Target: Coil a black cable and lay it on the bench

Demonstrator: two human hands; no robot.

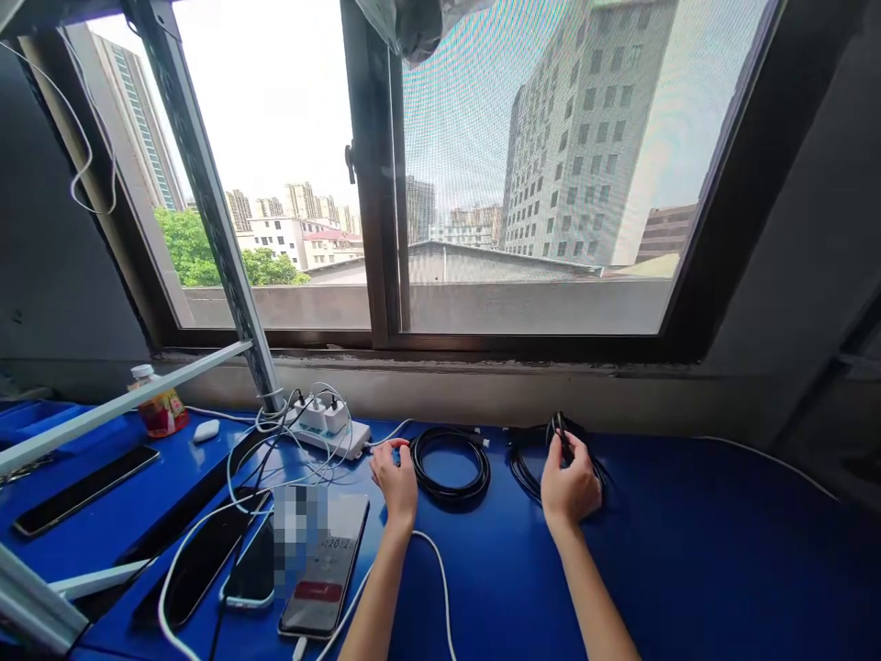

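Observation:
My right hand (pixel 570 487) is closed on a black cable (pixel 559 424), with a short loop of it standing up above the fingers. More of that cable lies in loose coils (pixel 524 473) on the blue tabletop under and beside the hand. My left hand (pixel 397 479) has its fingers curled together just left of a second coiled black cable (pixel 451 496); whether anything is between them is hidden. That second coil lies flat in a round ring, its plug end (pixel 482 442) at the upper right.
A white power strip (pixel 354 439) with chargers and tangled cords stands behind my left hand. Phones lie to the left, one with a lit screen (pixel 328 560). Farther left are a drink bottle (pixel 161 408), a white case (pixel 206 431) and a metal frame post (pixel 227 239). A window runs along the back.

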